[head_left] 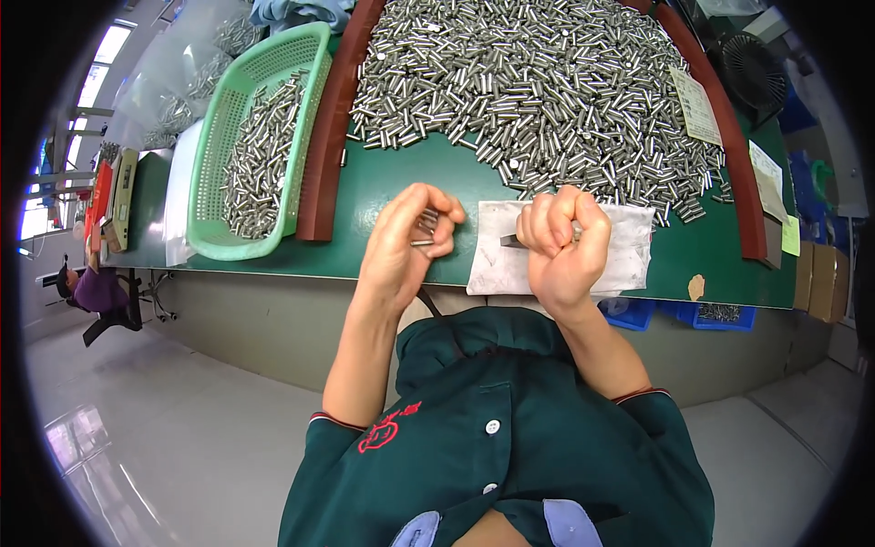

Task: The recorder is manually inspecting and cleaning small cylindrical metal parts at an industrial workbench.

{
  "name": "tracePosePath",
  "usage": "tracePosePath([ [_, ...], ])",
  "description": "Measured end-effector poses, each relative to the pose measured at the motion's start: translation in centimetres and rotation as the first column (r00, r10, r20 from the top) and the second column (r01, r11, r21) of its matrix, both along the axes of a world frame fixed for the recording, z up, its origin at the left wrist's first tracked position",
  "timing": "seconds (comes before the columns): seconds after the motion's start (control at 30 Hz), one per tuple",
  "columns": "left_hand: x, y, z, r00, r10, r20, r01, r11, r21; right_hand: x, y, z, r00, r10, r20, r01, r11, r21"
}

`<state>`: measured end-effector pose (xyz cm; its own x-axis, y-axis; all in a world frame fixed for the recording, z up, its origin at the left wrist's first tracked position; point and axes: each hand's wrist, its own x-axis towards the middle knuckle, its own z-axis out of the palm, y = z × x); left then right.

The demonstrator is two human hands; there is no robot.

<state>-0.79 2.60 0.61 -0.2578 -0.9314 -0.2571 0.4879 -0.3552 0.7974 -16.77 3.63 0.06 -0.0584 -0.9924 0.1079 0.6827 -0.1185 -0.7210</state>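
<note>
Shiny metal pins point(538, 82), perforated green plastic basket point(273, 64), matt green tabletop point(392, 182), white paper sheet point(629, 246)

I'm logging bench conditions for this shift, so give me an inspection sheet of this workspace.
Surface: green bench with a red-brown rail.
Job's things: big heap of metal pins; green basket partly filled with pins; grey sheet under the hands.
Clutter: paper slips at the right edge.
Hands: left hand holds a few pins; right hand is fisted around a dark tool.
Cables: nothing seen.
Surroundings: seated person far left; blue bins below the bench.
</note>
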Motion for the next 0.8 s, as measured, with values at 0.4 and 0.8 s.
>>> tracePosePath([
  [0.4, -1.3, -6.2, -0.2, 0.235, 0.555, 0.798, 0.497, 0.637, -0.589, -0.1, 0.1, 0.0, 0.997, -0.038, 0.067, 0.037, 0.999, 0.013],
  [0.8, -0.3, -2.3, 0.7, 0.86, -0.049, 0.508, 0.14, 0.98, -0.142, -0.4, 0.0, -0.1, 0.995, -0.041, 0.09, 0.038, 0.999, 0.035],
])
